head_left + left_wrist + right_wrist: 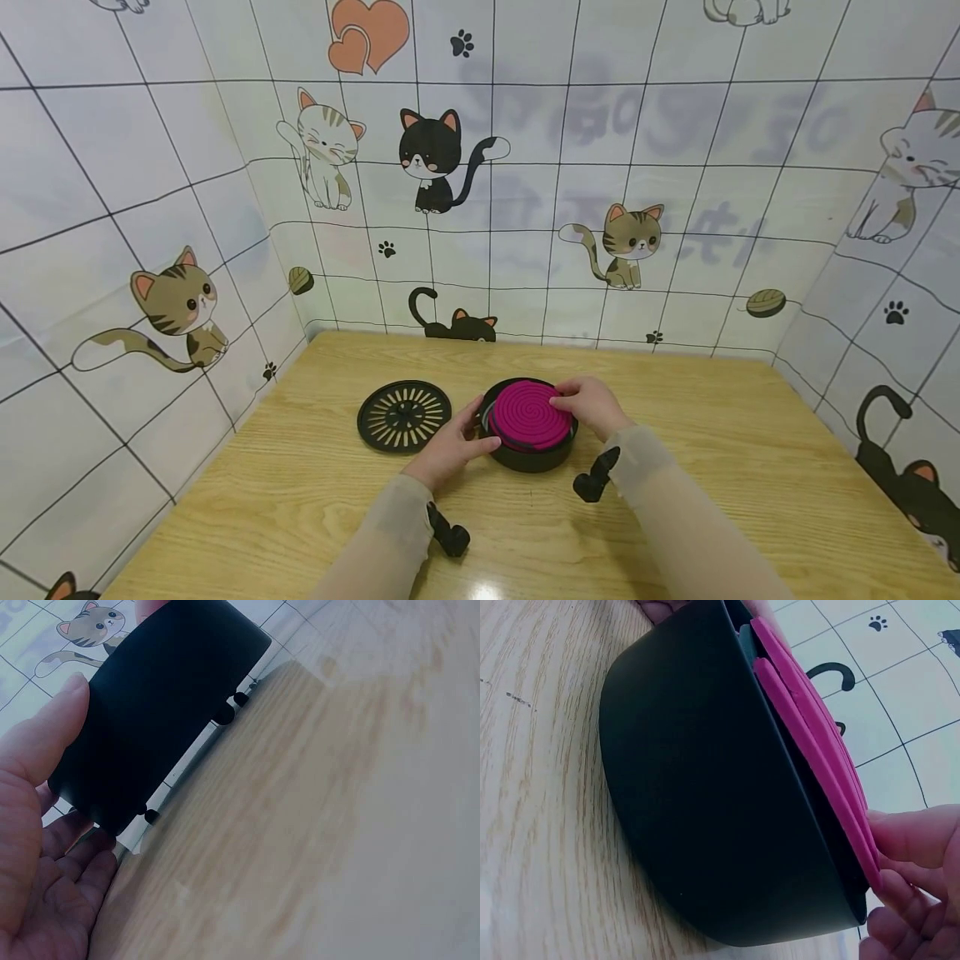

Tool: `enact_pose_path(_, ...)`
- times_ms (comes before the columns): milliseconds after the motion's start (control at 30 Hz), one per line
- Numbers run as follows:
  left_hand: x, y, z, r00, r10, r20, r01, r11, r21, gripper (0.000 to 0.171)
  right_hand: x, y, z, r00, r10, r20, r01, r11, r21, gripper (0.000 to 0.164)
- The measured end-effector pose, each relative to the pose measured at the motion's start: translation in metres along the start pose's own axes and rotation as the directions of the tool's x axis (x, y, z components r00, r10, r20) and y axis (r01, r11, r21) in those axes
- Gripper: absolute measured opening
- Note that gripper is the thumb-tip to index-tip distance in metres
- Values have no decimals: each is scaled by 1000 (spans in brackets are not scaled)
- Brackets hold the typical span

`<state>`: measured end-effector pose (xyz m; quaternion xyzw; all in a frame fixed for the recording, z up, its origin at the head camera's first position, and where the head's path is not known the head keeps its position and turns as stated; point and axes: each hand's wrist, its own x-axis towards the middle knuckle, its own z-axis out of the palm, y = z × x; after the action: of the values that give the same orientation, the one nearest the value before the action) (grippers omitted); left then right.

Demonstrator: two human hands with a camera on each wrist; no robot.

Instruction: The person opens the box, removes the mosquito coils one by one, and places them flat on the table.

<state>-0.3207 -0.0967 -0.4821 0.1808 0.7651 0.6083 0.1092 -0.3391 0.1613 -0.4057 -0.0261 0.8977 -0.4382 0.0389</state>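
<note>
A pink mosquito coil (531, 414), wound in a flat spiral, lies tilted in the mouth of a round black mosquito coil holder (528, 460). In the right wrist view the pink coil (817, 750) shows more than one layer at the holder's rim. My right hand (594, 405) pinches the coil's right edge between thumb and fingers. On the other side, my left hand (452, 448) grips the holder, thumb at the near side and fingers around the left wall. Small feet show under the holder (165, 697) in the left wrist view.
Left of the holder, a round black slotted lid (405, 417) with a central knob lies flat on the wooden table (300, 500). A wall covering (540, 183) printed with cats and grid lines surrounds the table's back and sides.
</note>
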Motion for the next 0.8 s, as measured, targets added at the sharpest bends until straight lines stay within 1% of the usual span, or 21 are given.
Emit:
enact_pose_path(133,0,-1,0,1000,-2,-9,3,1000,23,87,0,1,1,1000,10,1,-10,1000,8,40)
enact_pose_path(333,1,-1,1,1000,-5,-8,5,1000,12,87,0,1,2,1000,19,1,-19,1000,24,39)
enact_pose_path(467,1,-2,1,1000,-9,-10,9,1000,26,87,0,1,3,1000,29,4,-29,999,39,40)
enact_pose_path(667,1,-1,0,1000,-20,-15,20,999,46,88,0,-2,4,1000,21,6,-22,998,54,38)
enact_pose_path(800,1,-2,-1,999,-31,-19,32,998,54,90,0,-6,7,1000,25,10,-25,997,66,39)
